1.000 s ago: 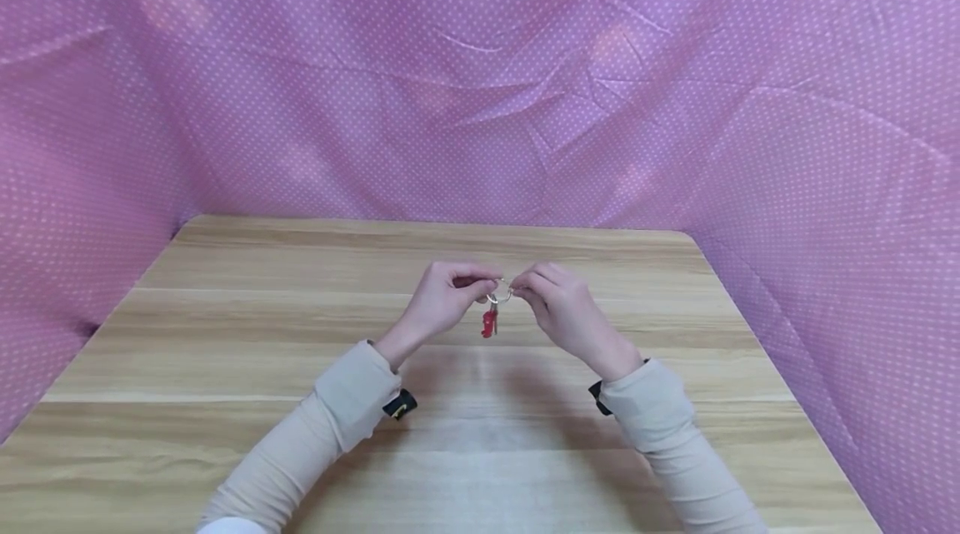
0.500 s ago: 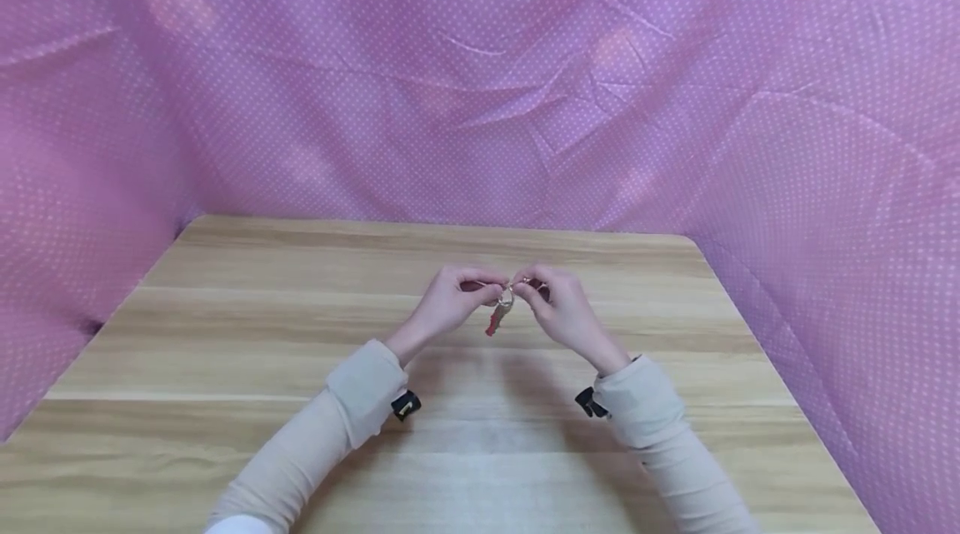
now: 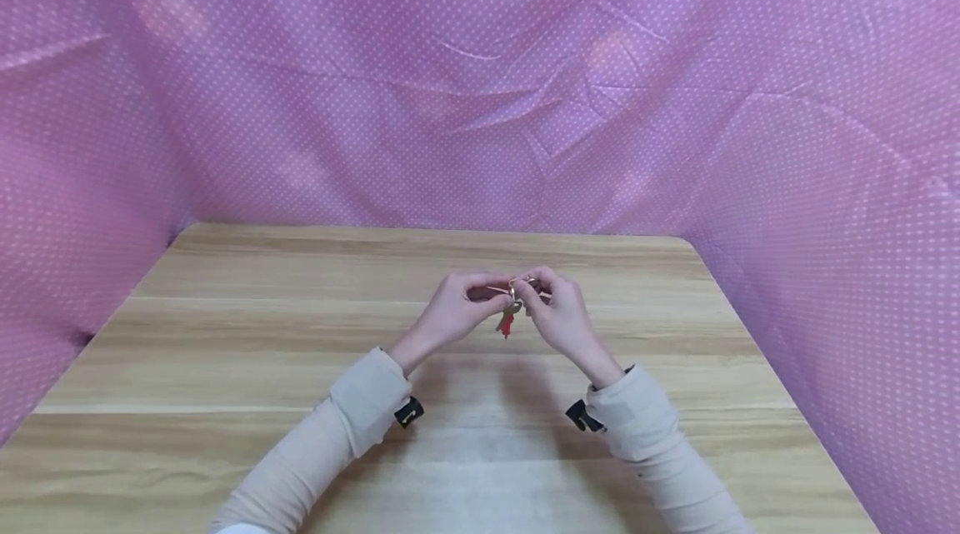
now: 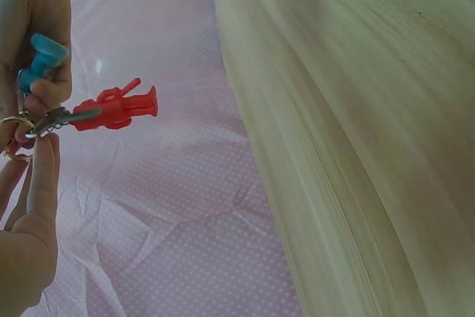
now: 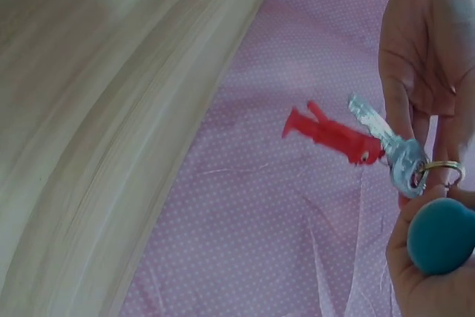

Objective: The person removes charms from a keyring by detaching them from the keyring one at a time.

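Observation:
Fingers and thumb of my left hand (image 3: pixel 457 313) pinch a gold-coloured key ring (image 5: pixel 451 164) from one side. My right hand (image 3: pixel 562 313) pinches at it from the other, the fingertips of both nearly meeting. A silver key (image 5: pixel 405 168) hangs on the ring. Beside the key dangles a small red figure-shaped charm (image 4: pixel 115 109) with an eye on it. A teal knob-shaped piece with a wide round head (image 5: pixel 439 235) lies against my right hand's fingers. Part of the ring is hidden behind fingertips.
Both hands are above a wood-grain table (image 3: pixel 225 351). Pink dotted cloth (image 3: pixel 480 101) rises behind the table and along both sides. Dark straps (image 3: pixel 408 411) show at the cuffs of the beige sleeves (image 3: pixel 367 401).
The hands have come closer together, and the ring, seen openly between them before, is now mostly covered by fingers. Key and red charm have shifted right and turned.

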`<action>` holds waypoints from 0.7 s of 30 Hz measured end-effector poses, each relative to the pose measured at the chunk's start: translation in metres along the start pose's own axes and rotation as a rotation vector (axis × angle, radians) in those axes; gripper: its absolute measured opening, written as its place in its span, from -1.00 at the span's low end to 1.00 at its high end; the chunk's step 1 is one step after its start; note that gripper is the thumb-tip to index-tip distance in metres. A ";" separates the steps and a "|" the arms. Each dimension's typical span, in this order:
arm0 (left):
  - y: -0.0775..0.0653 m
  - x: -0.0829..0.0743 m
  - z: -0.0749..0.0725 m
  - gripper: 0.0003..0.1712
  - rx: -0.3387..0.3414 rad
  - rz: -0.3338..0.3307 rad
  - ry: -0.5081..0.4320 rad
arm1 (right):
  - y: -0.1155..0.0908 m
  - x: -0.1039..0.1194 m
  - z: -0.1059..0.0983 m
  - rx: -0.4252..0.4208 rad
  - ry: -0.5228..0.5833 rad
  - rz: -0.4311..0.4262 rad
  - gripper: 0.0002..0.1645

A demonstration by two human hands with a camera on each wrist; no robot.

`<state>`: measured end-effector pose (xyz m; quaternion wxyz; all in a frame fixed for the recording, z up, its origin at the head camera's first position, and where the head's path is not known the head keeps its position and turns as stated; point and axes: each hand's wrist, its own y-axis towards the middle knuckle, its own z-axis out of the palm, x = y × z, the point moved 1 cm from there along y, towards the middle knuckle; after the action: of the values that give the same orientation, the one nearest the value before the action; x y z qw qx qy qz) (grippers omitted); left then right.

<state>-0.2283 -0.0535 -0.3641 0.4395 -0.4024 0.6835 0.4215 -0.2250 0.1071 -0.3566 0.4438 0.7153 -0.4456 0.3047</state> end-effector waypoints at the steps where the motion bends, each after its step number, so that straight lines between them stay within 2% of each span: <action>1: 0.000 0.000 0.000 -0.66 0.003 0.002 0.001 | 0.000 0.000 0.000 -0.012 0.007 0.003 -0.85; 11: 0.001 -0.004 0.002 -0.66 0.013 0.000 -0.021 | -0.003 0.001 0.002 -0.102 0.043 0.018 -0.87; 21: 0.004 -0.005 0.005 -0.65 0.026 -0.015 -0.033 | -0.006 0.000 0.002 -0.152 0.059 0.023 -0.85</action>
<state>-0.2295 -0.0466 -0.3600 0.4594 -0.3947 0.6785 0.4157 -0.2199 0.1063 -0.3597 0.5063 0.6652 -0.4621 0.2962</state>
